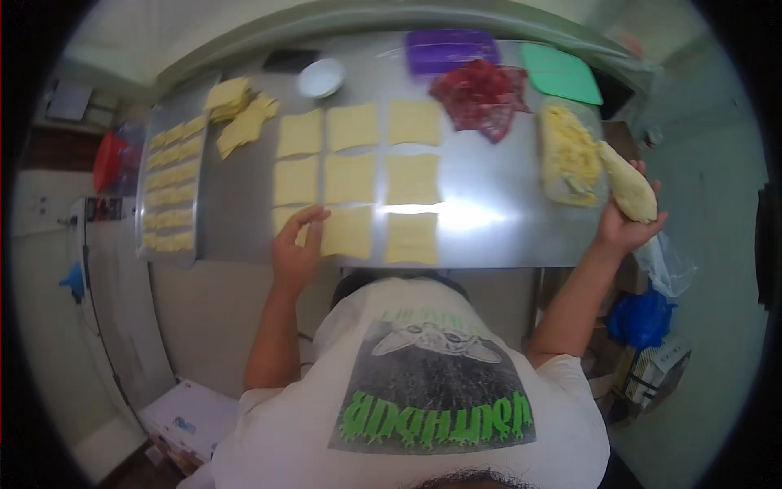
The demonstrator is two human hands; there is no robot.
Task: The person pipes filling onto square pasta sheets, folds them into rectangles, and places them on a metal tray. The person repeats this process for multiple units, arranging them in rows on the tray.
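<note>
Right hand [626, 231] holding tapered lump [629, 187]
Left hand [296, 249], apart, is partly hiding a flat dough square [281, 218]; grip unclear.

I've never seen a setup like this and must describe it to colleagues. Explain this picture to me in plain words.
There is no machine here: a person works bare-handed. The only picture comes from a wide fisheye camera worn on the head, looking down, so straight edges bend near the rim.

On the shiny metal table lie nine flat, pale yellow squares in three rows. Left of them are a shallow metal tray with rows of small yellow pieces and a pile of yellow sheets. Right of them are crumpled red plastic and a clear container of yellow shreds.

The left hand is at the front-left square. The right hand holds a pale yellow, tapered bundle.
</note>
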